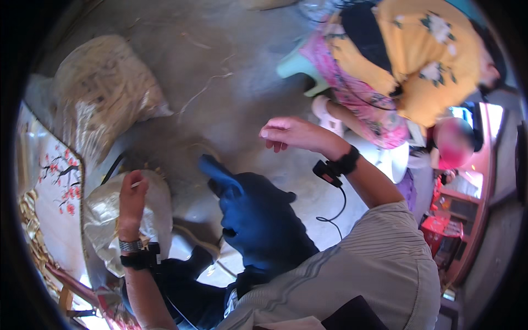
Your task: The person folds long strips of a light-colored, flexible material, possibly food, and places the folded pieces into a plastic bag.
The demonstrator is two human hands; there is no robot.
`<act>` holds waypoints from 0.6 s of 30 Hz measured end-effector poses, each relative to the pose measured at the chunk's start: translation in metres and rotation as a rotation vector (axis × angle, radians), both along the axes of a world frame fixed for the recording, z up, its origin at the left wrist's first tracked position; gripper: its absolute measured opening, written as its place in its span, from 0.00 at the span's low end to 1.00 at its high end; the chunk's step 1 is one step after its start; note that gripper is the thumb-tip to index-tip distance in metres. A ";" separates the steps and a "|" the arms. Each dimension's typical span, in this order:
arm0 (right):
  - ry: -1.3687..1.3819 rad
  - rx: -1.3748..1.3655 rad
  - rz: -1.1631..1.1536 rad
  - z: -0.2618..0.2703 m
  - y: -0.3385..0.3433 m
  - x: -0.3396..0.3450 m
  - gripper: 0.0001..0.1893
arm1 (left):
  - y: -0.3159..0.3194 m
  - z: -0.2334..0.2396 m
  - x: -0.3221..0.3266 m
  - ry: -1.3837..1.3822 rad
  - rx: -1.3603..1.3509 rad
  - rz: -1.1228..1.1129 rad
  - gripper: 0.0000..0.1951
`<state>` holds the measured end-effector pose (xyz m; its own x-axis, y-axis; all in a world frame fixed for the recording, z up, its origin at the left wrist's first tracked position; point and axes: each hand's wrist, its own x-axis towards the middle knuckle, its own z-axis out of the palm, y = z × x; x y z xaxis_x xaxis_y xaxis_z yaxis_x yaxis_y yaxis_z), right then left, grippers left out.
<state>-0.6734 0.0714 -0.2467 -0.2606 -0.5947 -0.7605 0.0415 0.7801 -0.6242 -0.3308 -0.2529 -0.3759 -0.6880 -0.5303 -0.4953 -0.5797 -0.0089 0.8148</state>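
My left hand (133,198) is raised over a whitish plastic sack (159,202), its fingers curled. A small pale spot shows at its fingertips; whether it is a held thing or a nail is unclear. A metal-band watch (131,246) and a black strap are on that wrist. My right hand (284,134) hangs in the air above the concrete floor, fingers loosely bent, with nothing visible in it. A black strap with a small cabled device (326,173) sits on that wrist. Dark blue cloth (264,218) covers my leg between the hands.
A full clear plastic bag (107,82) stands on the floor at upper left. Beside the sack is a white panel with painted red blossoms (62,181). A person in yellow floral clothing sits on a pale green stool (299,68) at upper right. Another person is farther right, near a red box (439,229).
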 end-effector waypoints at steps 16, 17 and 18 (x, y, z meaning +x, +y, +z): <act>-0.196 -0.454 0.348 0.086 -0.079 0.138 0.15 | -0.015 -0.028 0.001 0.394 0.566 0.226 0.29; -0.173 -0.428 0.358 0.066 -0.091 0.149 0.14 | -0.019 -0.026 0.010 0.576 0.586 0.174 0.27; -0.188 -0.405 0.355 0.054 -0.106 0.161 0.13 | -0.028 -0.032 0.015 0.535 0.594 0.274 0.25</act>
